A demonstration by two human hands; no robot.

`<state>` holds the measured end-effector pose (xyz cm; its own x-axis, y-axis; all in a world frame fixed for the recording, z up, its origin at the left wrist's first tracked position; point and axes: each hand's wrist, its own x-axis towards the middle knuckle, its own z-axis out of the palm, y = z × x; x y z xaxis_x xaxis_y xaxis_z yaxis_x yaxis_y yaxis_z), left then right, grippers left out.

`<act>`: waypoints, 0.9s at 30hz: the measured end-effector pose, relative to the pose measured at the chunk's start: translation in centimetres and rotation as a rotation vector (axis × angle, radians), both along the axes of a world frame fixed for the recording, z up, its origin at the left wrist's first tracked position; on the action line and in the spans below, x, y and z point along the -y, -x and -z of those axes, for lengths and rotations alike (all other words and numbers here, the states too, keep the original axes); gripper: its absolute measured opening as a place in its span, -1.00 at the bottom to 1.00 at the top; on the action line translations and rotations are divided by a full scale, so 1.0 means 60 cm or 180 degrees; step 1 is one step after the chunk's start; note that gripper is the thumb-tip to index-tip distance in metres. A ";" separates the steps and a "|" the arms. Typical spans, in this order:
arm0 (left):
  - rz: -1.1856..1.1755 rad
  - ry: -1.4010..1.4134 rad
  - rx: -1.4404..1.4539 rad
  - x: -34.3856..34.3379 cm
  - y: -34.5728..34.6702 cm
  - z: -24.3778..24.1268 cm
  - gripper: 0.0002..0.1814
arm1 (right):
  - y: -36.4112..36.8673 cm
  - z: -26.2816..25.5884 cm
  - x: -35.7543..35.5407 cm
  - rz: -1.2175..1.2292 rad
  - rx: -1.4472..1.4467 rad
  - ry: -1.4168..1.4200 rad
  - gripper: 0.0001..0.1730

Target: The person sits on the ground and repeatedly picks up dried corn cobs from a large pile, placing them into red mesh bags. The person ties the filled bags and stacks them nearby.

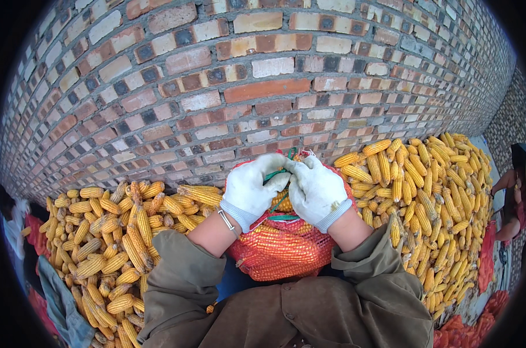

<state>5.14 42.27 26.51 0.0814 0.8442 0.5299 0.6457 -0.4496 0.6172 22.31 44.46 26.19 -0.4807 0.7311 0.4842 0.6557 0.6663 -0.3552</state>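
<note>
A red mesh sack (284, 252) full of yellow corn cobs stands upright before me, against my body. Over its mouth my left hand (256, 185), in a white glove, pinches a green cord (273, 175) between thumb and fingers. My right hand (317, 189), gloved too, meets it at the fingertips, its fingers closed at the same cord; how much of the cord it holds is hidden. Green cord also runs along the sack's rim, and cobs show through the gap between my hands.
A brick wall (263, 87) rises behind the sack. Corn cobs lie heaped at left (110, 243) and right (437, 209). A grey-blue cloth (63, 300) lies at lower left, red mesh sacks (467, 326) at lower right. Another person (513, 195) is at the far right.
</note>
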 end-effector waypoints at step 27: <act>0.2103 0.2667 0.3339 -0.033 0.055 0.061 -0.71 | -0.020 0.005 0.015 -0.0818 -0.1242 -0.0212 -0.75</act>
<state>1.83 44.25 22.83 0.4589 0.8883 -0.0190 -0.4162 0.2337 0.8787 23.52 43.58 25.87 -0.4148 0.5735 0.7064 0.2924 0.8192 -0.4933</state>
